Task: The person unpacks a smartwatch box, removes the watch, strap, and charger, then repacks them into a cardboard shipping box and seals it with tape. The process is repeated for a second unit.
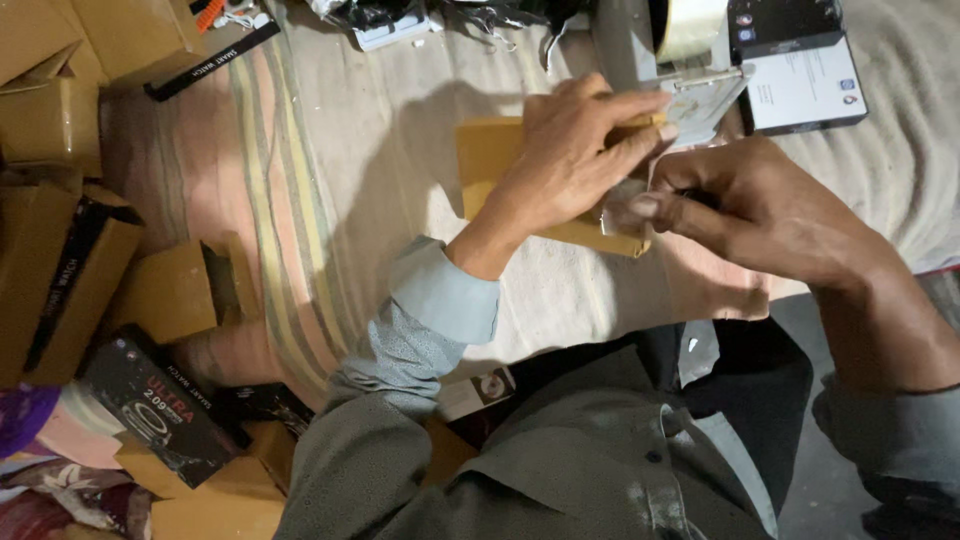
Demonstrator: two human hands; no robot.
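The left hand (565, 160) is lying palm-down across a small brown cardboard box (495, 160), its fingers stretched flat along the box's far edge and pressing it onto the pale cloth (400, 130) beneath. Just beside it, the right hand (750, 205) is pinching the end of a strip of clear packing tape (625, 210) between thumb and forefinger, closed tight on it at the box's right end, where the tape is meeting the cardboard. The two hands are nearly touching over that end. Beyond the fingertips a roll of clear tape (690, 25) is sitting in a dispenser, and just to its right a black-and-white printed carton (805, 75) is lying flat. The cloth is giving way on its left to a striped mat (270, 200). Farther left, well apart from the hands, open brown cartons (70, 250) are standing in a loose cluster, and a black product box (155, 410) is lying near the person's left elbow. Grey sleeves with lighter cuffs are covering both forearms.
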